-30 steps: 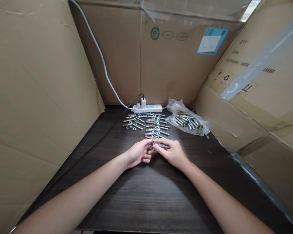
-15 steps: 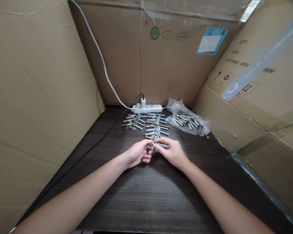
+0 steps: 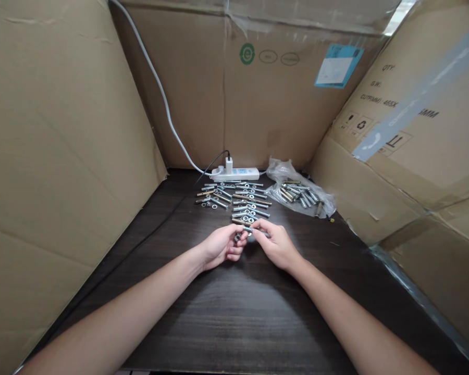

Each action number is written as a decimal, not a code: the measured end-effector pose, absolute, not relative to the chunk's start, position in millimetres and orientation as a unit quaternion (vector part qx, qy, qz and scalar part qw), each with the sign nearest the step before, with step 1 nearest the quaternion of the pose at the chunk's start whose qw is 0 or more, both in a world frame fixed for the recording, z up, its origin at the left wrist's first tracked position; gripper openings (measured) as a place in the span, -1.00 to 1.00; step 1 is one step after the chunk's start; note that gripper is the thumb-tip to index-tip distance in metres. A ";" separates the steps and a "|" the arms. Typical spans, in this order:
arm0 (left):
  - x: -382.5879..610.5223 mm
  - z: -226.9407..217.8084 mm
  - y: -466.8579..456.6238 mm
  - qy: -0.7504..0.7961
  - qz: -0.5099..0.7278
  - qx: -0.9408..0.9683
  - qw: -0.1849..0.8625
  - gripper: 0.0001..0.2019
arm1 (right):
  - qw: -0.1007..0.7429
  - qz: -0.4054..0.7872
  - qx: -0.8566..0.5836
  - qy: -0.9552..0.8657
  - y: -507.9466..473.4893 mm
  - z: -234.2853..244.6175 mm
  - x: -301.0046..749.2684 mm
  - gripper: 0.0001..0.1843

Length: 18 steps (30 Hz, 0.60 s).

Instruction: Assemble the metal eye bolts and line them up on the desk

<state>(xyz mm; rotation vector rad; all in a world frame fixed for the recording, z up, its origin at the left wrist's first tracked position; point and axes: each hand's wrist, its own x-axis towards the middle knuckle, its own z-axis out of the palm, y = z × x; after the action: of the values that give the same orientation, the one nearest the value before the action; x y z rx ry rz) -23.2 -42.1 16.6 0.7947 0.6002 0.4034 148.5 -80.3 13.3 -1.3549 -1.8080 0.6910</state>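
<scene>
Between my two hands lies a thin metal bolt (image 3: 247,229), roughly level, its left end at my left fingertips. My right hand (image 3: 275,242) is closed round the bolt and its fingers cover most of it. My left hand (image 3: 223,247) is closed with the fingers curled; a small metal ring-like nut (image 3: 237,238) shows among them. A small shiny piece, perhaps a washer (image 3: 250,234), shows just below the bolt. Just beyond my hands, bolts (image 3: 254,212) and loose washers (image 3: 252,207) lie in rows on the dark table (image 3: 219,312).
Behind the rows is a white power strip (image 3: 242,173) with a plugged-in charger (image 3: 229,165). To the right, a clear plastic bag (image 3: 324,197) holds several metal bolts (image 3: 303,194). A black cable (image 3: 140,242) crosses the left side. Cardboard walls (image 3: 273,114) stand on three sides.
My right fingers have shifted along the bolt and cover more of its thicker part. The bolt's thin end now reaches my left fingertips, and the nut sits slightly lower in my left hand.
</scene>
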 end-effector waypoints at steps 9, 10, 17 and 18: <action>-23.3 17.3 -43.0 0.278 0.218 0.397 0.847 -0.71 | 0.327 0.250 -0.502 -0.761 -79.8 10.9 153.7 -0.78; -23.3 18.1 -43.5 0.281 0.223 0.404 0.841 -0.71 | 0.325 0.249 -0.499 -0.764 -80.2 11.2 153.5 -0.77; -22.8 21.9 -46.8 0.302 0.213 0.465 0.805 -0.73 | 0.332 0.257 -0.481 -0.769 -84.9 15.0 147.7 -0.81; -22.7 21.8 -46.6 0.305 0.211 0.465 0.804 -0.73 | 0.334 0.256 -0.482 -0.769 -85.3 15.5 147.0 -0.81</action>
<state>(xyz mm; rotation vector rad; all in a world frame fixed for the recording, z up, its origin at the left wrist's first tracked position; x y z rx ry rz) -22.7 -46.6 21.8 0.9957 0.6534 0.4515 147.0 -85.3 15.5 -1.2577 -2.0071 0.6685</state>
